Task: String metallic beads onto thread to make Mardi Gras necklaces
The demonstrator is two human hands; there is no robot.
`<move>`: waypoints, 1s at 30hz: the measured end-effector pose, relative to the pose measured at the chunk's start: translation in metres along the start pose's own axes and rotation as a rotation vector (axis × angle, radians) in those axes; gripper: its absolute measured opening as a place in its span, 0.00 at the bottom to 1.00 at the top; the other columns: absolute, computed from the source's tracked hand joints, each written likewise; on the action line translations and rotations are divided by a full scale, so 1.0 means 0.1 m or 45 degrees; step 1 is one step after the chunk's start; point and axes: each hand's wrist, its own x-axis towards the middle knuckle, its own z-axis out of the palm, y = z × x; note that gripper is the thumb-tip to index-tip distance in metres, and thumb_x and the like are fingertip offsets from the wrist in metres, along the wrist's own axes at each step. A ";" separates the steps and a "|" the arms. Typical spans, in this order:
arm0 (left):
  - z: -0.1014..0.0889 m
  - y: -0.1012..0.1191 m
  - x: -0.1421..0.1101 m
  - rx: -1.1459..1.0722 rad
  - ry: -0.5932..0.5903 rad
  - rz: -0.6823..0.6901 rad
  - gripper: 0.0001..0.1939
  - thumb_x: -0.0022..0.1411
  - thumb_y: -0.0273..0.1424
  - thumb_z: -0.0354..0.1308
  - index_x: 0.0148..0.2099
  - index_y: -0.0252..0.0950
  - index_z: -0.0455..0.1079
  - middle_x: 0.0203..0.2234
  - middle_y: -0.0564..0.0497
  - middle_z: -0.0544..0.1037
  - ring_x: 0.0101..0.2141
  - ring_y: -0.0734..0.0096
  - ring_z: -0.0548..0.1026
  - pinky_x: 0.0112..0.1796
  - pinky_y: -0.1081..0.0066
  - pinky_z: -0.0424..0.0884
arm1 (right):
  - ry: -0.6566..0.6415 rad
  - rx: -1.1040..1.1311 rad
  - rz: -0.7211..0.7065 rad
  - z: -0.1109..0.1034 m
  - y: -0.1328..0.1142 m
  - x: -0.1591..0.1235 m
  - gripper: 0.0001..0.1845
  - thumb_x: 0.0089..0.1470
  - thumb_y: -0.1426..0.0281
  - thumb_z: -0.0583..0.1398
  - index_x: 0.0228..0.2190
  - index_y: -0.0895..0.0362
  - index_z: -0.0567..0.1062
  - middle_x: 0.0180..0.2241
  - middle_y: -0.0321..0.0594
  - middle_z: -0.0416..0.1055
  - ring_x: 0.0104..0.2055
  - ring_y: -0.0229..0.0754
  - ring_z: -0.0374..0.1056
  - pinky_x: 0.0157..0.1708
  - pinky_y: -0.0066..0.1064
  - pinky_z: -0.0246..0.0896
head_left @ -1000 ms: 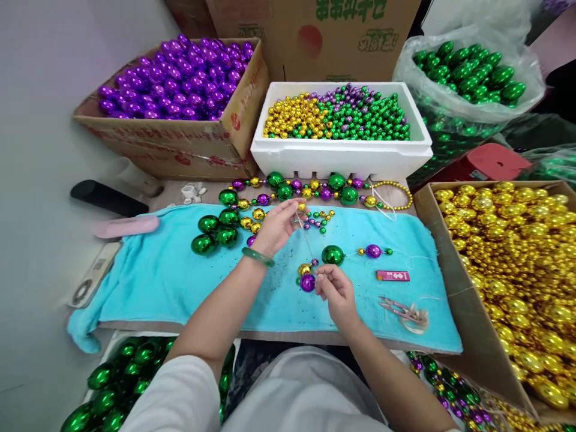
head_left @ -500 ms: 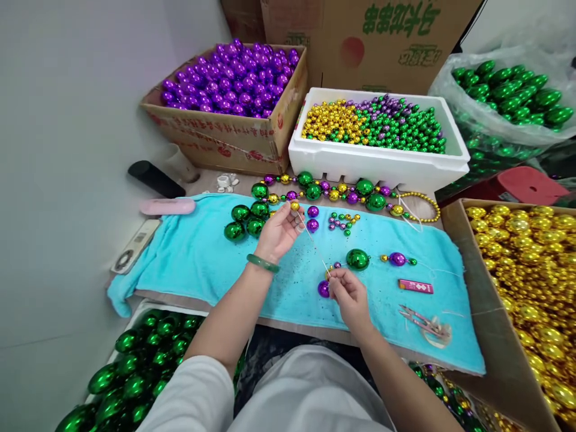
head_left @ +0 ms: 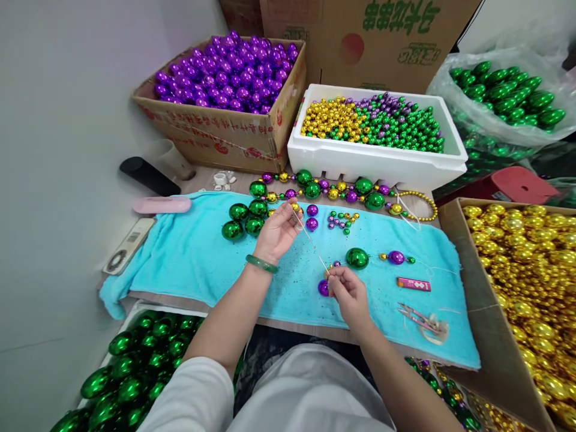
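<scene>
Between my hands runs a thin, pale string (head_left: pixel 320 259), taut and slanting. My left hand (head_left: pixel 279 231), with a green bangle (head_left: pixel 261 264) on the wrist, pinches its upper end. A gold bead (head_left: pixel 297 209) shows at those fingertips; whether they grip it I cannot tell. Lower right, my right hand (head_left: pixel 348 293) pinches the string's other end, close to a purple bead (head_left: pixel 323 288). A big green bead (head_left: pixel 357 258) and a strung purple bead (head_left: pixel 396 257) lie to its right. Two purple balls (head_left: pixel 312 224) and several small beads (head_left: pixel 344 221) rest beyond the hands.
A blue towel (head_left: pixel 193 264) covers the table. Thread snips (head_left: pixel 420 318) and a pink lighter-like item (head_left: pixel 414 284) lie at right. Behind stand a white foam box (head_left: pixel 373 157) of small beads and a carton (head_left: pixel 216 132) of purple balls. A finished-looking bead garland (head_left: pixel 312 190) lies before them.
The gold bead at my left fingertips now sits lower and partly behind the fingers. Both hands stay nearly in place, and the view has shifted slightly.
</scene>
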 end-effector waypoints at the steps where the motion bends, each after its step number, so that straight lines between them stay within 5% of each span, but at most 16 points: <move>1: 0.00 0.00 0.00 -0.021 0.004 0.000 0.06 0.61 0.29 0.61 0.42 0.37 0.75 0.30 0.53 0.76 0.30 0.81 0.74 0.35 0.77 0.72 | 0.000 -0.001 0.000 0.00 0.00 0.00 0.14 0.51 0.59 0.62 0.30 0.58 0.73 0.18 0.32 0.61 0.20 0.33 0.56 0.21 0.26 0.52; 8: -0.04 -0.03 0.04 0.060 0.027 0.087 0.06 0.59 0.26 0.62 0.41 0.38 0.74 0.30 0.55 0.74 0.31 0.81 0.73 0.35 0.77 0.70 | 0.030 -0.022 -0.008 0.00 0.02 0.01 0.13 0.50 0.60 0.62 0.29 0.58 0.73 0.18 0.32 0.62 0.20 0.33 0.56 0.20 0.26 0.52; 14: -0.03 -0.10 -0.02 0.291 -0.027 0.380 0.21 0.55 0.24 0.63 0.50 0.45 0.70 0.38 0.55 0.74 0.36 0.79 0.73 0.39 0.76 0.70 | 0.037 -0.003 0.023 0.02 0.01 0.02 0.13 0.49 0.60 0.63 0.29 0.58 0.73 0.18 0.32 0.63 0.20 0.32 0.57 0.20 0.25 0.53; 17: -0.01 -0.11 -0.08 0.404 -0.108 0.340 0.26 0.53 0.26 0.65 0.54 0.46 0.68 0.39 0.53 0.74 0.38 0.76 0.74 0.40 0.74 0.71 | 0.043 0.022 0.017 0.02 -0.01 0.04 0.14 0.50 0.58 0.63 0.29 0.57 0.72 0.18 0.32 0.63 0.20 0.33 0.57 0.19 0.25 0.52; 20: -0.09 -0.02 -0.05 0.471 -0.086 0.333 0.20 0.53 0.29 0.65 0.50 0.43 0.71 0.40 0.51 0.75 0.38 0.74 0.75 0.38 0.73 0.72 | 0.058 0.055 -0.002 0.00 -0.03 0.06 0.15 0.50 0.57 0.63 0.29 0.57 0.71 0.17 0.32 0.64 0.20 0.33 0.59 0.18 0.25 0.50; 22: -0.22 0.09 0.01 0.580 0.103 0.467 0.13 0.56 0.33 0.64 0.45 0.40 0.73 0.37 0.51 0.76 0.34 0.75 0.74 0.34 0.75 0.71 | 0.084 0.065 -0.027 -0.04 -0.05 0.08 0.15 0.51 0.58 0.63 0.30 0.57 0.71 0.18 0.32 0.65 0.20 0.33 0.60 0.18 0.25 0.50; 25: -0.45 0.26 0.06 1.044 0.400 0.759 0.09 0.57 0.33 0.61 0.41 0.38 0.74 0.36 0.50 0.76 0.33 0.73 0.73 0.35 0.74 0.70 | 0.127 0.068 -0.066 -0.11 -0.08 0.10 0.15 0.51 0.57 0.63 0.30 0.57 0.71 0.18 0.33 0.66 0.20 0.33 0.60 0.18 0.26 0.50; 30: -0.69 0.31 -0.09 2.095 0.433 0.827 0.12 0.61 0.34 0.57 0.44 0.35 0.75 0.39 0.44 0.74 0.39 0.61 0.74 0.44 0.63 0.69 | 0.129 0.051 -0.074 -0.16 -0.10 0.15 0.15 0.50 0.57 0.64 0.29 0.56 0.70 0.18 0.33 0.66 0.20 0.34 0.60 0.17 0.26 0.50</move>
